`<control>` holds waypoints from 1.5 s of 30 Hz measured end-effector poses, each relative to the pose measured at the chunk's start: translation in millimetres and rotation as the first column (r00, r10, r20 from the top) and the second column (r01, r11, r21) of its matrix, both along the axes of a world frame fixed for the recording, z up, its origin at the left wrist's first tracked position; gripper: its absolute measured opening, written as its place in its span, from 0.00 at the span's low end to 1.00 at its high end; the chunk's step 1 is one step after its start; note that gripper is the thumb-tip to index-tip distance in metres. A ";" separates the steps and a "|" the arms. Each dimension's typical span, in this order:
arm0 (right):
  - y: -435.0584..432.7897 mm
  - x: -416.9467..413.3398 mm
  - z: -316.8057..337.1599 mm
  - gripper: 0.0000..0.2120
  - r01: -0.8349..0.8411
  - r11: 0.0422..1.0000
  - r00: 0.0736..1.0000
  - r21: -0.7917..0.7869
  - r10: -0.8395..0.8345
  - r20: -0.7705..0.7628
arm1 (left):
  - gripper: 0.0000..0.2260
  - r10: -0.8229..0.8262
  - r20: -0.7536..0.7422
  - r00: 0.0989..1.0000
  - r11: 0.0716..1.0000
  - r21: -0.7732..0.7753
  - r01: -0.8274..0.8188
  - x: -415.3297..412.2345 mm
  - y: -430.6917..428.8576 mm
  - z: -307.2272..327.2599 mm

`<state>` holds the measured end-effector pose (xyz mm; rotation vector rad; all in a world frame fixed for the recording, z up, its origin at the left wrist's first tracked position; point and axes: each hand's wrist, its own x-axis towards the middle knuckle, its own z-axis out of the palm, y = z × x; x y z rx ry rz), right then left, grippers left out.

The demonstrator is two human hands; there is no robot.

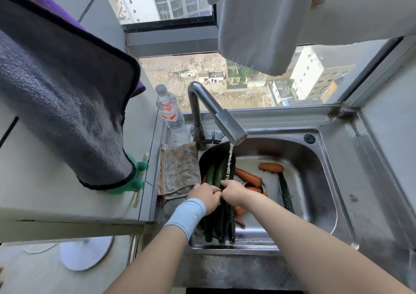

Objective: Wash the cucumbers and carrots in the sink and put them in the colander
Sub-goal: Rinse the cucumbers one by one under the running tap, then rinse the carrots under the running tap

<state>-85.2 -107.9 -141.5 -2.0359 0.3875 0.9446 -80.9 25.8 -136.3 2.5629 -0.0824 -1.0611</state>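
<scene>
The left hand and right hand are pressed together, fingers curled around the cucumbers under the stream from the tap. Carrots lie at two o'clock, a lone cucumber at three, all in the sink.

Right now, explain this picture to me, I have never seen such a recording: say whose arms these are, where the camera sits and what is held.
There is no machine: one camera worn on a person's head looks down at their own bare arms. The left hand and the right hand both grip a bundle of cucumbers under water running from the faucet. In the steel sink lie carrots and one more cucumber. A cloth lies at the sink's left rim.
</scene>
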 end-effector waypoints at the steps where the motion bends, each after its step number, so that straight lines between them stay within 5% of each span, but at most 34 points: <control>1: -3.4 0.6 -1.3 0.18 0.015 1.000 1.000 0.013 -0.015 0.002 | 0.17 0.013 0.011 1.000 1.000 -0.008 -0.013 1.6 -1.2 3.4; 3: -11.5 3.0 1.2 0.12 0.093 0.995 0.995 0.034 -0.094 0.027 | 0.16 0.095 0.052 0.994 0.994 -0.063 -0.091 4.4 -6.8 12.3; 6: -24.6 5.0 17.0 0.19 0.248 0.959 0.967 0.138 -0.254 0.026 | 0.12 0.236 0.026 0.971 0.960 -0.165 -0.229 5.7 -22.9 25.9; 9: -37.0 0.8 35.1 0.18 0.324 0.920 0.944 0.220 -0.331 -0.007 | 0.10 0.393 -0.165 0.905 0.866 -0.265 -0.424 1.0 -46.2 31.3; 12: -58.5 -8.3 39.3 0.17 0.364 0.919 0.928 0.154 -0.371 0.019 | 0.08 0.340 -0.364 0.867 0.837 -0.302 -0.455 -13.9 -73.7 30.1; 18: -120.2 -28.0 3.5 0.19 0.002 0.971 0.997 -0.238 0.017 0.076 | 0.12 0.058 -0.199 0.978 0.980 -0.176 -0.094 -23.1 -117.0 -7.8; 23: -144.7 -25.2 -47.7 0.18 -0.247 0.935 0.967 -0.253 0.254 -0.005 | 0.25 0.041 -0.220 0.975 0.996 -0.068 -0.058 -16.0 -145.2 -66.7; 25: -149.9 -21.2 -69.6 0.18 -0.272 0.935 0.962 -0.228 0.272 -0.035 | 0.23 0.037 -0.238 0.971 0.999 0.035 -0.029 -13.1 -150.2 -98.4; 29: -150.5 -11.8 -95.6 0.13 -0.086 0.986 0.994 -0.140 0.077 -0.073 | 0.24 0.025 -0.184 0.983 0.975 0.222 0.017 -13.6 -150.9 -124.6; 34: -135.6 -8.1 -117.8 0.08 0.119 0.993 0.912 -0.012 -0.114 -0.394 | 0.23 0.001 -0.166 0.986 0.955 0.294 0.048 -20.4 -154.6 -150.1; 40: -122.7 -11.3 -121.4 0.13 0.398 0.916 0.811 0.048 -0.327 -0.486 | 0.22 0.179 -0.207 0.962 0.973 0.182 -0.142 -31.0 -161.2 -157.4; 45: -128.2 -21.0 -113.1 0.13 0.571 0.821 0.736 0.013 -0.504 -0.452 | 0.22 0.116 -0.296 0.948 0.993 0.065 -0.101 -36.0 -165.2 -143.4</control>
